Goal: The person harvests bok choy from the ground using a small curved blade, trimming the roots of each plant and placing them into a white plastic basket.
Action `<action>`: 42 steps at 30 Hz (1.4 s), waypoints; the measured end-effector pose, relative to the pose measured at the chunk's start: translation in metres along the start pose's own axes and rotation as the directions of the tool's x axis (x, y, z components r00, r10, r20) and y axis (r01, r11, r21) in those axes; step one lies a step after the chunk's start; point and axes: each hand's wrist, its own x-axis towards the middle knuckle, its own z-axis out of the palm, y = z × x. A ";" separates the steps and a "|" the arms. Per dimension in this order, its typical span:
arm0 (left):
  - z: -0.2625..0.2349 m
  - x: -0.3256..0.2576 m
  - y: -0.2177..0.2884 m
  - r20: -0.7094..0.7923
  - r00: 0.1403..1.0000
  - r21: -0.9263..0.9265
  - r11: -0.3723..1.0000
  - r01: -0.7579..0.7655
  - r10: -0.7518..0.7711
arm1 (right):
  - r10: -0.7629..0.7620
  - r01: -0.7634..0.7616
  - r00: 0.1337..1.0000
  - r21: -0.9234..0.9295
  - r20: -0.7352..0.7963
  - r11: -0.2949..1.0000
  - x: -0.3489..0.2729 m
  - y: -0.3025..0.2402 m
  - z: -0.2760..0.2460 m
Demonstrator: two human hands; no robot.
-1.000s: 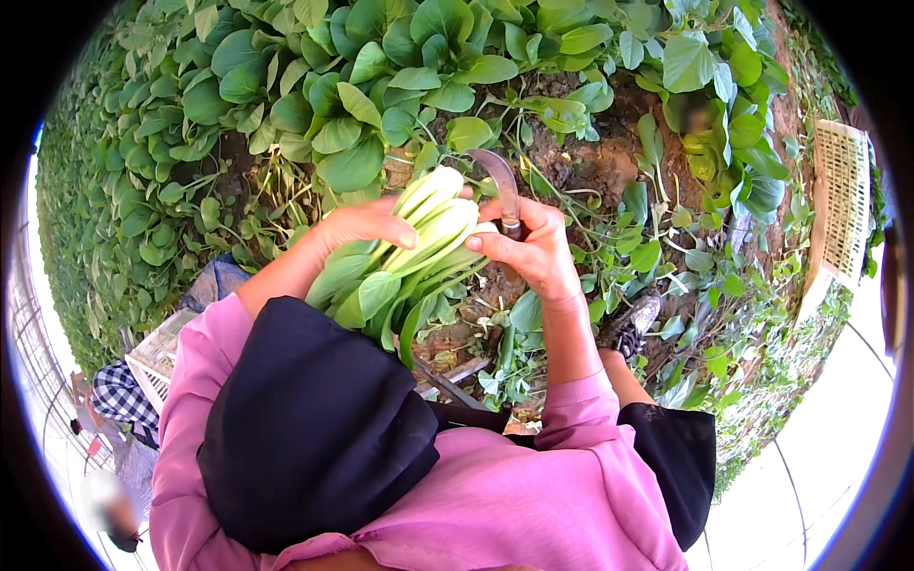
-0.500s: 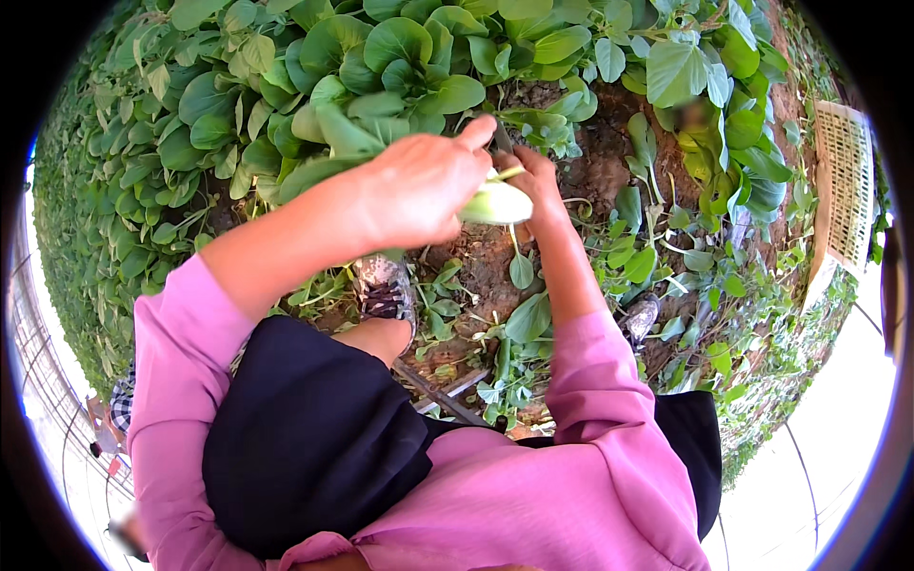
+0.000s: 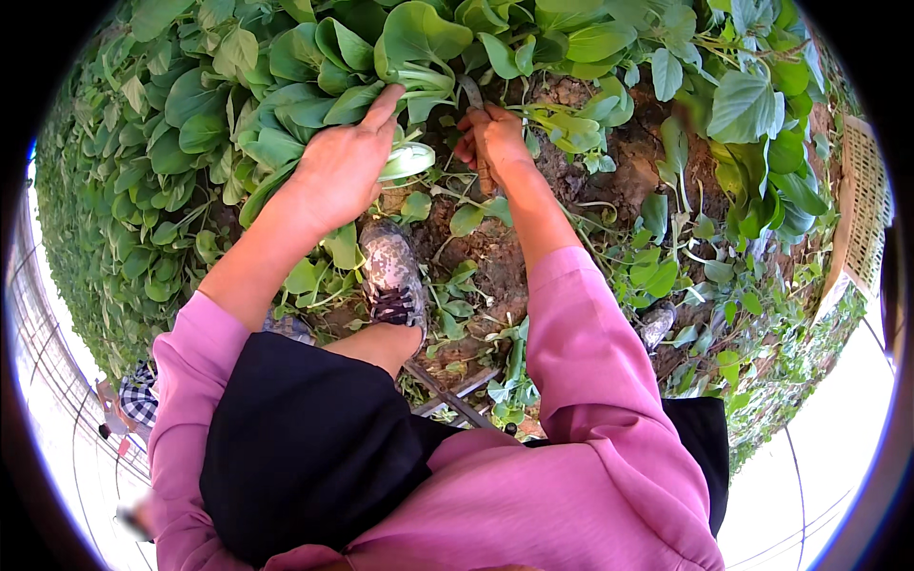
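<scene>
My left hand is closed round a cut bok choy, whose pale base pokes out to the right of the palm. Its leaves trail off to the left beneath the hand. The index finger reaches forward to a second bok choy standing in the row, at the foot of its stalks. Just right of that plant, my right hand grips a knife by a brownish handle. The grey blade points forward, close to the stalks; whether its tip touches them I cannot tell.
Dense leafy greens fill the left and far side. Bare soil with scattered leaves lies between my shoes. A pale plastic crate stands at the far right. Part of another person in checked clothing shows at the left edge.
My hands have come apart: the left moved left with the cut bok choy and reached the standing plant. My right hand shifted slightly left and forward with the knife, now plainly visible.
</scene>
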 end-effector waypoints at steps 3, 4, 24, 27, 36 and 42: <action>0.001 -0.002 -0.004 -0.005 1.000 -0.007 1.000 -0.015 0.015 | 0.070 -0.070 0.997 0.010 0.043 0.997 0.005 -0.008 0.002; 0.002 -0.002 -0.006 -0.008 1.000 -0.011 1.000 -0.018 0.018 | 0.085 -0.085 0.994 0.003 0.061 0.996 0.005 -0.011 0.003; 0.009 -0.027 0.010 -0.095 0.991 0.158 0.984 -0.078 0.094 | -0.133 0.145 0.989 0.288 -0.061 0.947 -0.035 0.009 -0.018; 0.009 -0.033 0.013 -0.119 0.987 0.142 0.986 -0.089 0.106 | -0.020 -0.058 0.990 0.523 0.142 0.850 -0.015 0.006 -0.019; 0.027 -0.058 0.034 -0.364 0.900 0.101 0.971 -0.218 0.240 | -0.173 -0.175 0.925 0.781 0.340 0.599 -0.070 0.020 -0.023; 0.040 -0.082 0.058 -0.336 0.871 0.086 0.933 -0.351 0.358 | -0.169 -0.133 0.935 0.748 0.313 0.650 -0.106 0.038 -0.044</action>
